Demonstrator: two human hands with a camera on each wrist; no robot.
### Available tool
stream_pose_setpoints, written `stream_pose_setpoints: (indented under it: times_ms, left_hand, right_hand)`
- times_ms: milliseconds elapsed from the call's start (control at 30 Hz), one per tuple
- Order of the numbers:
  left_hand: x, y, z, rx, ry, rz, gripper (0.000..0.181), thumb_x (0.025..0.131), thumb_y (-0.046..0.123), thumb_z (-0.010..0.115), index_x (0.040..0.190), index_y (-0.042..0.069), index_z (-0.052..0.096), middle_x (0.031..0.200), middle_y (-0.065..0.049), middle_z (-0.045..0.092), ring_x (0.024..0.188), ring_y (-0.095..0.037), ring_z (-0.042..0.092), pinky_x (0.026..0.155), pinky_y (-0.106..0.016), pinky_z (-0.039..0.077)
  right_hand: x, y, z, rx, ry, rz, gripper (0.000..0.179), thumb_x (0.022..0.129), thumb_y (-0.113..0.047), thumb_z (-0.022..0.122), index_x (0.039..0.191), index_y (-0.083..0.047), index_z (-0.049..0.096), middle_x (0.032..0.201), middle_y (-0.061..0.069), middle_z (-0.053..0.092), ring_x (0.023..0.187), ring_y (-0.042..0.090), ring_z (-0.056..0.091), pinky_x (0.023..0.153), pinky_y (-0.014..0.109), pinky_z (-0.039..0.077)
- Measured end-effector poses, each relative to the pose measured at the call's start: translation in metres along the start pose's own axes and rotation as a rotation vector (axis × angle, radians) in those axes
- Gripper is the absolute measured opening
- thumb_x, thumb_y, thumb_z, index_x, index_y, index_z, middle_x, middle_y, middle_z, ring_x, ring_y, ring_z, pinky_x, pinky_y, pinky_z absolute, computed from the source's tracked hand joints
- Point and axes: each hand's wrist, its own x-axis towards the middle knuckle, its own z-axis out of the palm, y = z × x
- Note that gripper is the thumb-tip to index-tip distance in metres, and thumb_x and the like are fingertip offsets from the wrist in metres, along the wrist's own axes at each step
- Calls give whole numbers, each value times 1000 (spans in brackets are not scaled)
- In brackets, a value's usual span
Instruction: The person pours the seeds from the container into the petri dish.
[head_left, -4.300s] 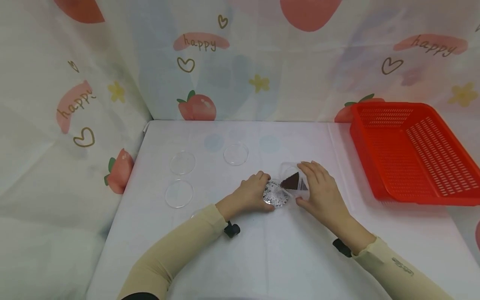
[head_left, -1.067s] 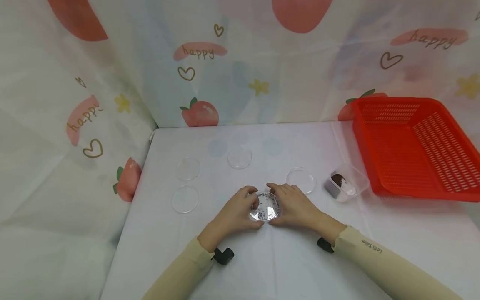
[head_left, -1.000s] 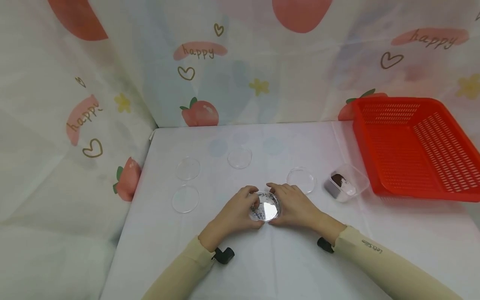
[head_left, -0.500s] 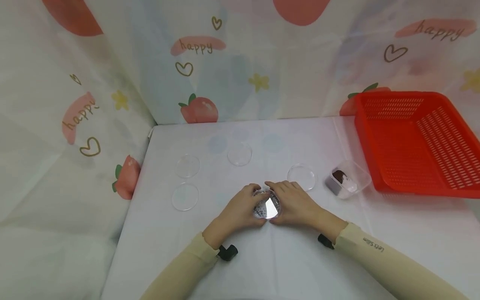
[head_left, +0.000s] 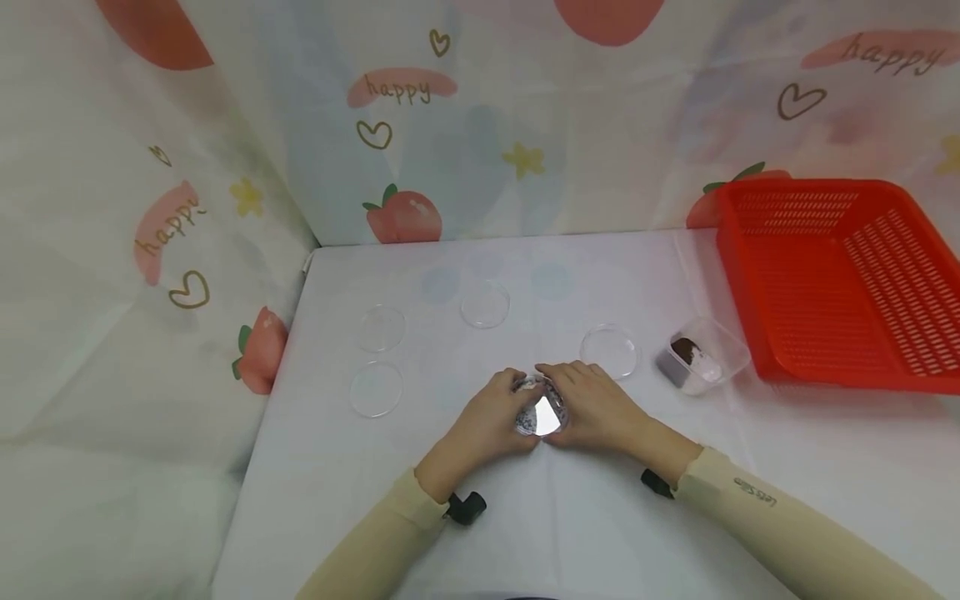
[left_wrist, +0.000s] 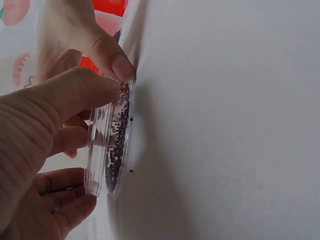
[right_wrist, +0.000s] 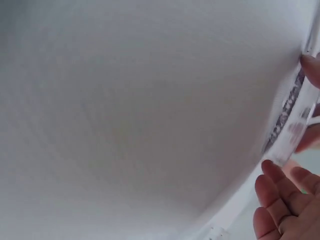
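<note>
A clear round petri dish (head_left: pixel 543 418) with dark grains stands between both hands at the table's middle. A clear lid (left_wrist: pixel 96 150) lies over its grain-filled base (left_wrist: pixel 119 140), seen edge-on in the left wrist view. My left hand (head_left: pixel 487 421) grips the dish from the left, its thumb at the near edge and fingers at the far side. From the right, my right hand (head_left: pixel 600 410) curves round the same dish, with its thumb close to the left thumb. In the right wrist view, the grain layer (right_wrist: pixel 287 111) shows along the dish's side.
Several clear dish pieces lie around, including one dish piece (head_left: pixel 609 330) beyond the right hand and another (head_left: pixel 377 414) at left. A clear plastic box (head_left: pixel 726 367) with dark grains stands beside the red basket (head_left: pixel 757 333). Two stray grains lie on the white cloth.
Earlier the right hand tipped the box of grains over the dish; the box now stands at right. Both hands have closed round the lidded dish. Lately they have shifted only slightly.
</note>
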Motion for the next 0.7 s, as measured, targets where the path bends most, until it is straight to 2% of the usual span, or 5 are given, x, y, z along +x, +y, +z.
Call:
stream_pose_setpoints:
  times_ms: [167, 333, 533, 600, 700]
  left_hand:
    - [-31, -9, -2, -6, -2, -112, 75, 78, 38, 90, 145, 22, 62, 145, -13, 53, 132, -27, 57, 102, -37, 55]
    - [-92, -36, -10, -70, 37, -279, 77, 76, 39, 91, 146, 24, 62, 151, -11, 49, 135, -30, 55, 107, -43, 52]
    - [-155, -77, -24, -115, 206, -400, 77, 73, 33, 94, 142, 18, 64, 148, -16, 50, 133, -38, 56, 105, -51, 53]
    - [-165, -83, -30, -112, 234, -436, 76, 72, 28, 95, 141, 16, 64, 147, -20, 50, 131, -40, 56, 103, -54, 54]
    - [-167, -79, -40, -38, 214, -469, 77, 71, 24, 96, 139, 11, 64, 143, -26, 52, 130, -45, 56, 102, -58, 52]
  right_hand:
    - [-6, 0, -15, 17, 31, 26, 99, 69, -55, 89, 146, -7, 52, 137, 11, 63, 125, 31, 57, 102, 52, 47]
    - [-35, 18, -54, 5, 242, 113, 88, 70, -40, 93, 140, -3, 55, 134, 18, 63, 121, 39, 57, 100, 62, 46]
    - [-92, 63, -96, 52, 333, 481, 89, 75, -32, 89, 148, -2, 48, 141, 29, 52, 125, 51, 45, 101, 73, 35]
    - [-106, 76, -97, 85, 337, 583, 94, 78, -33, 88, 153, -1, 42, 147, 32, 45, 131, 55, 39, 105, 77, 31]
    - [-117, 86, -91, 114, 369, 623, 99, 80, -32, 86, 158, 1, 34, 154, 32, 38, 143, 54, 31, 113, 76, 26]
